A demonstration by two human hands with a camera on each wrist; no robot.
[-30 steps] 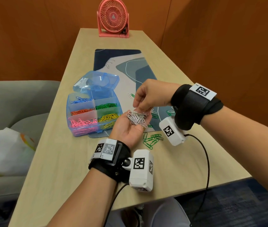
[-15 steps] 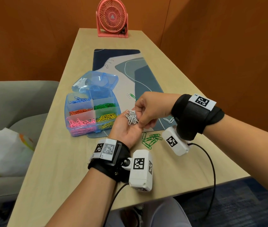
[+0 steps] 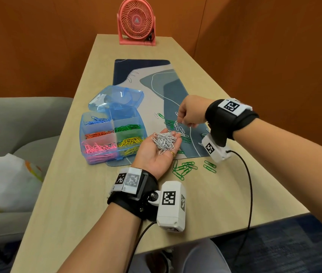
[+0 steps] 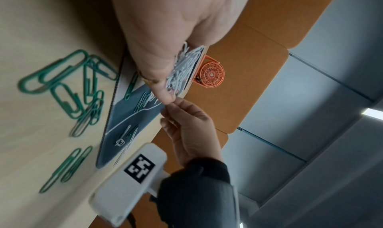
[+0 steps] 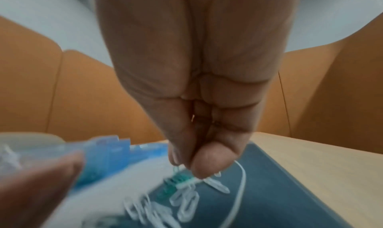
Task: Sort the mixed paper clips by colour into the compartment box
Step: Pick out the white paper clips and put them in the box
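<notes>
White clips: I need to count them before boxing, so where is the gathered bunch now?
In the head view the white clips lie heaped in the upturned left hand, just right of the compartment box, above the mat's near edge.

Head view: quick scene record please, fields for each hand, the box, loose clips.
left hand: palm up, cupping a pile of white clips
right hand: over the mat, fingertips down among loose white clips; whether it pinches one, unclear
compartment box: lid open; blue, orange, pink, green, yellow clips in separate cells
loose green clips: on the table beside the left wrist, more on the mat
</notes>
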